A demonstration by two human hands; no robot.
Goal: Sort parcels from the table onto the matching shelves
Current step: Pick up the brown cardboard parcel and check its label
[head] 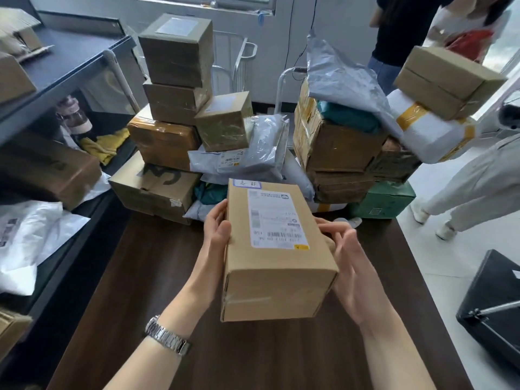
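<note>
I hold a brown cardboard parcel (277, 257) above the dark wooden table (146, 291), its white shipping label facing up. My left hand (216, 235) grips its left side, thumb on the top edge. My right hand (349, 266) is against its right side, fingers spread and slightly blurred. Behind the parcel stands a pile of parcels: a left stack of taped brown boxes (174, 88), grey poly bags (247, 156) in the middle, and a right stack of boxes (334, 147) topped by a grey bag. The shelf unit (70, 68) stands at the left with parcels on its levels.
Another person (416, 35) stands at the back right, and white-trousered legs (467, 192) are beside the table's right edge. A green box (385, 199) sits at the pile's right foot. A black case (495, 308) lies on the floor at right.
</note>
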